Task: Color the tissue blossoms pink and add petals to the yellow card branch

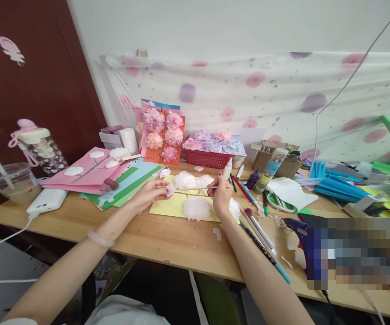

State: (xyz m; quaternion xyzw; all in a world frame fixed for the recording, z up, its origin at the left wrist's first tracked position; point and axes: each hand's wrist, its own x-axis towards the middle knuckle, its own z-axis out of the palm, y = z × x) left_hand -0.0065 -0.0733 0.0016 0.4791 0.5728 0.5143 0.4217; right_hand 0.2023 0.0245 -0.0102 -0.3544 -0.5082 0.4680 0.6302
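Note:
My left hand (154,192) pinches a small square of thin pale paper (170,189) above the left end of a yellow card (167,206). My right hand (220,194) is closed round a thin wooden stick (195,188), whose far end points left to the paper. Whether the tip touches the paper is too small to tell. White fluffy paper pompoms (184,180) sit along the back of the card. A flat fringed white pad (197,208) lies at its front, and another white tuft (234,208) shows beside my right wrist.
Behind stand an orange card with pink paper flowers (169,135) and a red basket (208,159) of pastel flowers. Pens and brushes (262,234) lie on the right, near a blue glue gun (311,248). A drink cup (15,185) and power bank (48,201) are on the left.

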